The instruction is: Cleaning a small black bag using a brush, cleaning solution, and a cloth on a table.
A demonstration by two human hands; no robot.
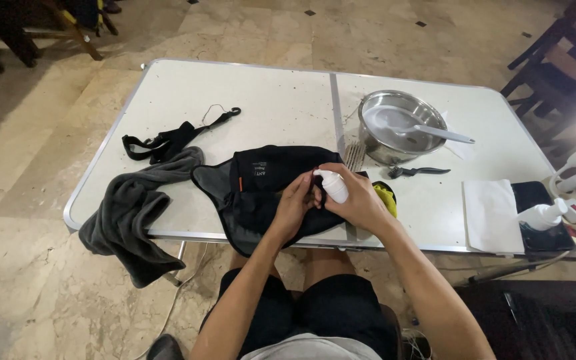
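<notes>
A black pouch-like bag (255,183) with a grey lining lies on the white folding table (268,93) near its front edge. My right hand (358,200) grips a small white bottle (332,185) over the bag. My left hand (295,205) rests against the bottle's lower end, fingers pinched on the bag's fabric beside it. A yellow cloth (386,198) peeks out behind my right hand.
A grey towel (131,213) hangs over the table's left front edge, with a black strap (168,139) behind it. A steel bowl (398,127) holds a white spoon. A dark brush (416,171), white paper (491,215), another white bottle (541,215) and a power strip sit right. Chairs stand around.
</notes>
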